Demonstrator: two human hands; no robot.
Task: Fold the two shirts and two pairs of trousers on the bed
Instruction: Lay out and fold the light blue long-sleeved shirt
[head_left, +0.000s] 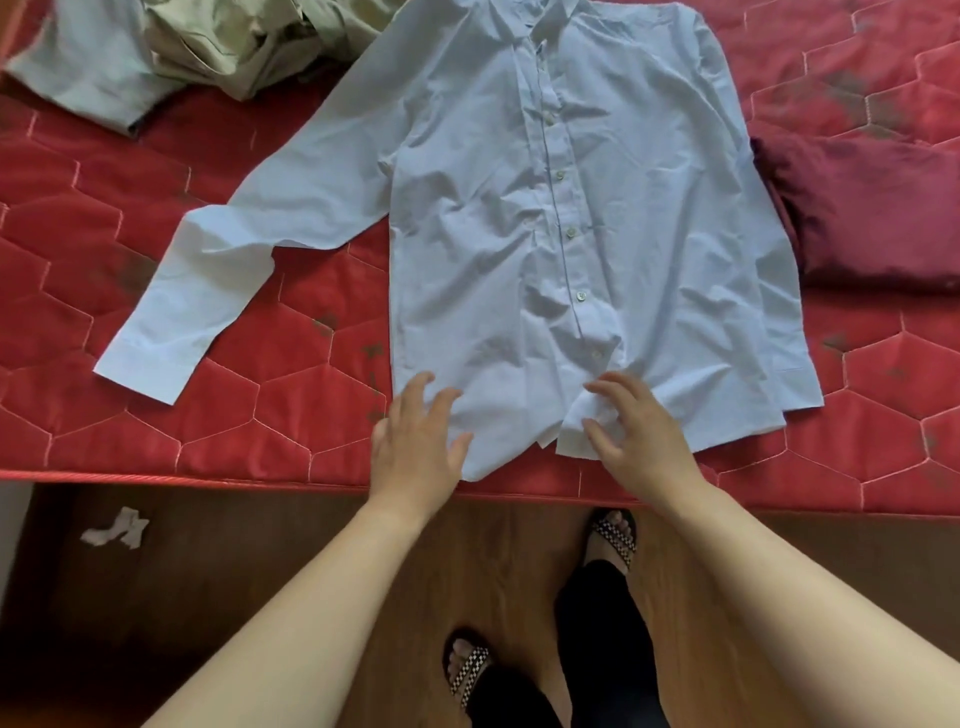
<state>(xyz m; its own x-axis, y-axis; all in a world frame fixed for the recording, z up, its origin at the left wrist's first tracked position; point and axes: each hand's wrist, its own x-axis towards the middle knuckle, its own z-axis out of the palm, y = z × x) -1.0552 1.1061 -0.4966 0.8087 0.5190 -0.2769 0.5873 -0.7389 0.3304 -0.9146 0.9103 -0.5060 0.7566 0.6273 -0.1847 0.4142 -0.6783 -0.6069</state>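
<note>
One pale blue shirt lies face up and buttoned on the red quilted bed, its long axis running from the collar at the far edge to the hem at the near edge. Its left-side sleeve angles out toward the near left; the other sleeve lies along the right side. At far left, a crumpled heap of olive-grey clothes is cut off by the frame, so single garments are hard to tell. The left hand rests spread and flat at the hem's left corner, gripping nothing. The right hand, fingers curled loosely, presses on the rumpled hem. A folded maroon garment lies just beside the shirt at right.
</note>
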